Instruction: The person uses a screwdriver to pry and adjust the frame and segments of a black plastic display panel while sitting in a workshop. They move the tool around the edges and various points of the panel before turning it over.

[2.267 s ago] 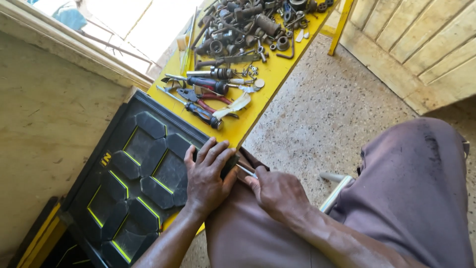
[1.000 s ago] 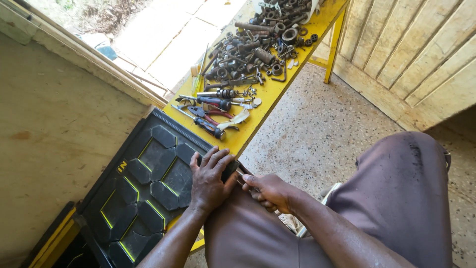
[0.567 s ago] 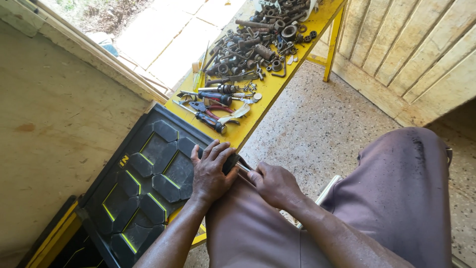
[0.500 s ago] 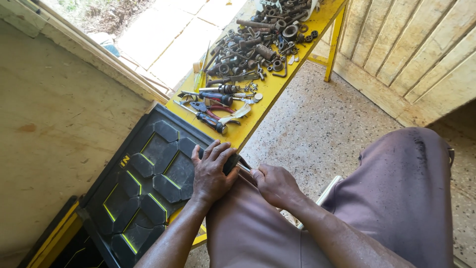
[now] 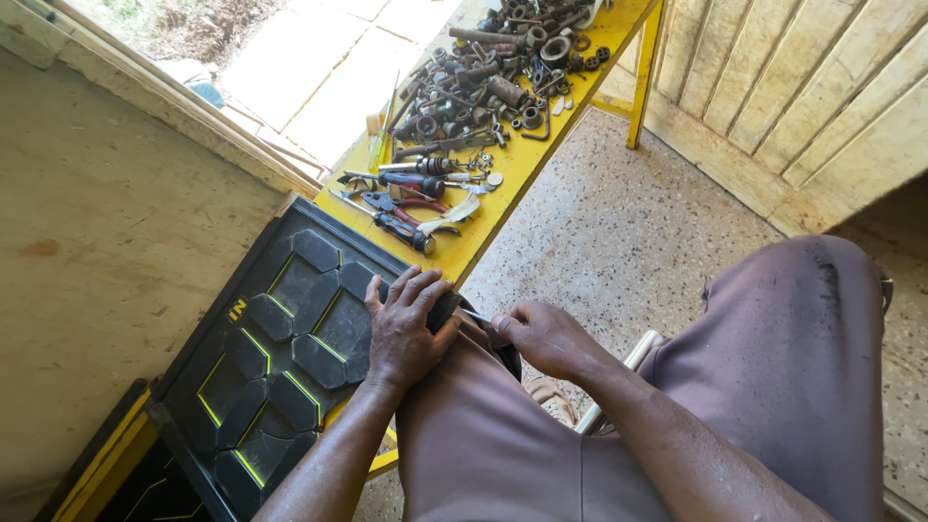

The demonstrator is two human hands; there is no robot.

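A black toolbox lid (image 5: 290, 338) with yellow-lined hexagon panels is seen at the left, on the yellow bench (image 5: 503, 193). Since the earlier frame little has changed. The left hand (image 5: 406, 329) is laid flat, fingers spread, over the lid's edge and a dark round part (image 5: 447, 307). The right hand (image 5: 543, 336) is closed on a thin metal tool (image 5: 477, 317), just beside it.

A yellow bench (image 5: 541, 159) is being seen running toward the frame's upper middle, being covered by metal parts (image 5: 493, 72) and pliers (image 5: 406, 215). A black toolbox lid (image 5: 280, 348) is being shown lower left.
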